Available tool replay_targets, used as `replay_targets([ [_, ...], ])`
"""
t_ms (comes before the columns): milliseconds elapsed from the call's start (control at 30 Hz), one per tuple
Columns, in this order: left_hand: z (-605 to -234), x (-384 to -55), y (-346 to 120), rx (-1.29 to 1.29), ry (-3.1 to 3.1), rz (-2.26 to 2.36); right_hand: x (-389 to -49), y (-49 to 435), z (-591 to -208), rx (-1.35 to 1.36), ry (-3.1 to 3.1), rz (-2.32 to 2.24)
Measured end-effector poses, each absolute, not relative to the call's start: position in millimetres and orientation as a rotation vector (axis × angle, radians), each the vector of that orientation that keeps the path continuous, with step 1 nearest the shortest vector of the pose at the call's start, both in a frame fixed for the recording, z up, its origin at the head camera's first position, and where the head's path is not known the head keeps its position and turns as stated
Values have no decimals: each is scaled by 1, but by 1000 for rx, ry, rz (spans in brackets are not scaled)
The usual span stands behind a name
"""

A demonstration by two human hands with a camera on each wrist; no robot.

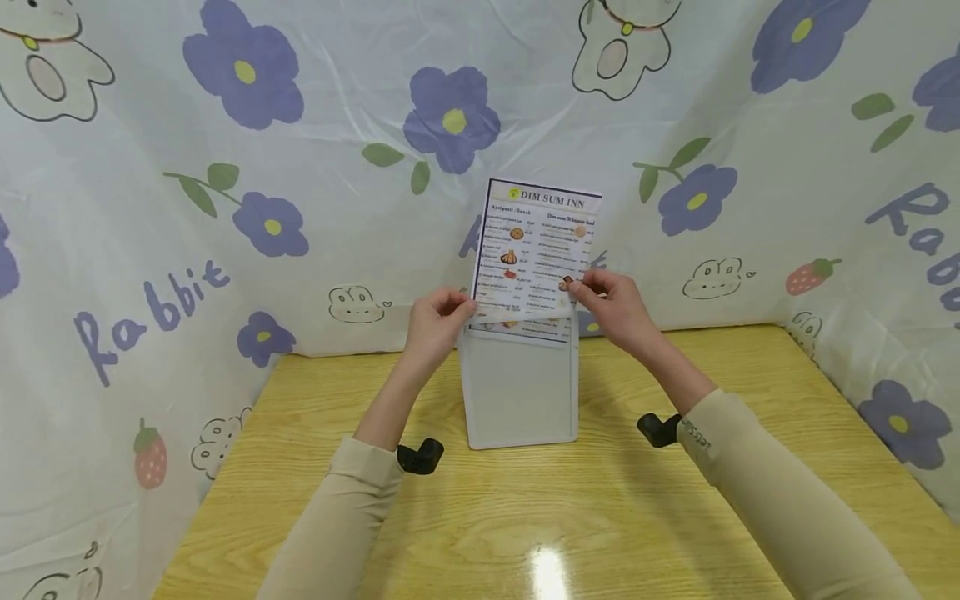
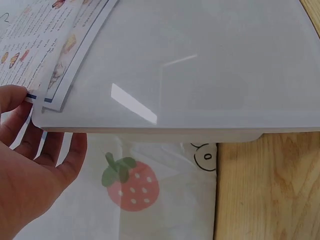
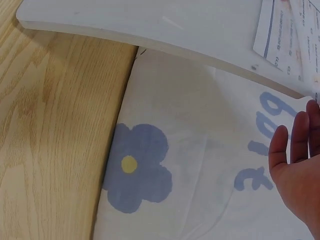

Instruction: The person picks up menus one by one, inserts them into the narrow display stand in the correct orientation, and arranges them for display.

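While both hands' fingers pinch it, the menu (image 1: pixel 536 250) sits partly inside the holder (image 1: pixel 521 392)

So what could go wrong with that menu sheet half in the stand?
The menu sheet is held only by its side edges, pinched by the left hand and right hand, so it might buckle or crease at the slot. The clear stand stands upright with nothing seen bracing it; a downward push could tip it.

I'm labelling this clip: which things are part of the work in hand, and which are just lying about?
In hand:
- menu sheet, pinched at both side edges
- clear sign holder, the sheet's lower edge inside it
- left hand
- right hand

Just there:
- wooden table
- flower-print cloth behind
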State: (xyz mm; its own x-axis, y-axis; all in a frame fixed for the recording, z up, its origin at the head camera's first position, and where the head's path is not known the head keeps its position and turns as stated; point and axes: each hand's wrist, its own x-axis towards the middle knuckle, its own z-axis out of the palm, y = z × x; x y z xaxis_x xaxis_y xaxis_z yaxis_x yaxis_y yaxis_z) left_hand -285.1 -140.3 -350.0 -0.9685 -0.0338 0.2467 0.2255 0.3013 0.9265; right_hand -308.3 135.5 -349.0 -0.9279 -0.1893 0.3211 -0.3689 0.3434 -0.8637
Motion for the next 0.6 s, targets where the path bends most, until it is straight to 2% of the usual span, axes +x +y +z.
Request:
replay_targets([
  [600,-362,-283,-148,-251,-2342,-1796,-304,127,-355,602,-2525,1527],
])
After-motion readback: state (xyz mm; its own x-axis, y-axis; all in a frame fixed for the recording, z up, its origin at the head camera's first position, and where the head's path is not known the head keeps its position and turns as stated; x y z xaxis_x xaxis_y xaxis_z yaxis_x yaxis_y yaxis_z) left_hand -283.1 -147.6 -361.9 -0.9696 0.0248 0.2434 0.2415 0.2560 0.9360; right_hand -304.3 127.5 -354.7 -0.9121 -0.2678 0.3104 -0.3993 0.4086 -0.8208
